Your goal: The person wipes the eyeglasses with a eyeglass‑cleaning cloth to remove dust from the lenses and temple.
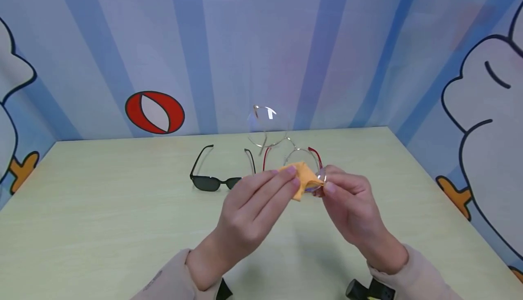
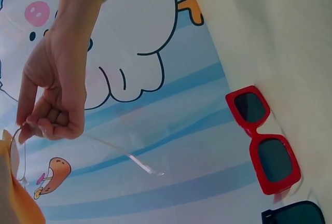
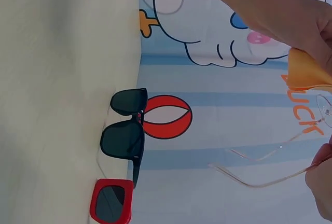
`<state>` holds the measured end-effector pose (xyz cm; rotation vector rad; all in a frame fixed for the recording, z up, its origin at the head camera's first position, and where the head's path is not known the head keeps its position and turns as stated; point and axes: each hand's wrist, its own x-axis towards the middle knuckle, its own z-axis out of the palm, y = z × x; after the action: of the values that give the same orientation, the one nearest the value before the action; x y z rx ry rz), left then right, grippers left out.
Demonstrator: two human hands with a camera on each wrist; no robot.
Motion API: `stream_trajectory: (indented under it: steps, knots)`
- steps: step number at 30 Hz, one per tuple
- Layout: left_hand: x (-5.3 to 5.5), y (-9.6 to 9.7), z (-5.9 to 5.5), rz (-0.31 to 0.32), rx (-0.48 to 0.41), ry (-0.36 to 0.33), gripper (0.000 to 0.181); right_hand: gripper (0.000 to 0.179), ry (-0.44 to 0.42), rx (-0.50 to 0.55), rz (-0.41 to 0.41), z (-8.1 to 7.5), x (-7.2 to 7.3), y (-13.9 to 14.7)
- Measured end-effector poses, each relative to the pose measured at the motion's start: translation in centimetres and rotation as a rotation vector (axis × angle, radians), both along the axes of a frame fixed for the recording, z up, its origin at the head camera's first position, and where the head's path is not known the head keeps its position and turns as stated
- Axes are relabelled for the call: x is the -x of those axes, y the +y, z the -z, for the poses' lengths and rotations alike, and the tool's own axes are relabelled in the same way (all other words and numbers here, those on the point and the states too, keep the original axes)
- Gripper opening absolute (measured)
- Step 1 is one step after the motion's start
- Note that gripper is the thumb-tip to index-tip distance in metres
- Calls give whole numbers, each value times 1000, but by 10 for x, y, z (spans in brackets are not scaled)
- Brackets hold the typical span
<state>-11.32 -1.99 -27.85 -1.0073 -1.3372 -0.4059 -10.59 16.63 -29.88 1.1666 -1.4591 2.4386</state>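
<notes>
My left hand (image 1: pixel 249 213) holds an orange cloth (image 1: pixel 303 173) folded over one lens of a pair of clear eyeglasses (image 1: pixel 270 126). The glasses have thin metal rims and are held up in front of me, the other lens pointing away. My right hand (image 1: pixel 353 202) pinches their near end by the rim, thumb against fingers. In the right wrist view, both slim temples (image 3: pixel 254 185) stick out unfolded. The cloth hides the lens underneath, and my left thumb is hidden in the head view.
Behind my hands on the pale table (image 1: pixel 102 227) stand black sunglasses (image 1: pixel 206 183) with temples open. Beside them are red-framed sunglasses (image 2: pixel 275 164), mostly covered by my hands in the head view. A blue striped cartoon backdrop (image 1: pixel 229 41) borders the table.
</notes>
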Motion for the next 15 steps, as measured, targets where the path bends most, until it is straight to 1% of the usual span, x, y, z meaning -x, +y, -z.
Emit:
stream_trajectory:
  steps: [2,4,6,9,11,15]
  knots:
    - [1,-1,-2,4,-8,-50,13,34,-25,-14,-12,1,-1,0]
    - [3,0,-4,1,1,-95,13,37,-42,-24,-32,1,-2,-1]
    - [5,1,-6,1,28,-139,14,39,-55,-31,-40,1,-3,-2]
    - [6,4,-8,-7,76,-191,16,39,-82,-10,-44,0,-3,-4]
    - [5,7,-10,-14,110,-204,18,37,-103,8,-47,1,-3,-4]
    - [2,14,-11,-28,151,-198,19,35,-135,67,-62,6,-1,-4]
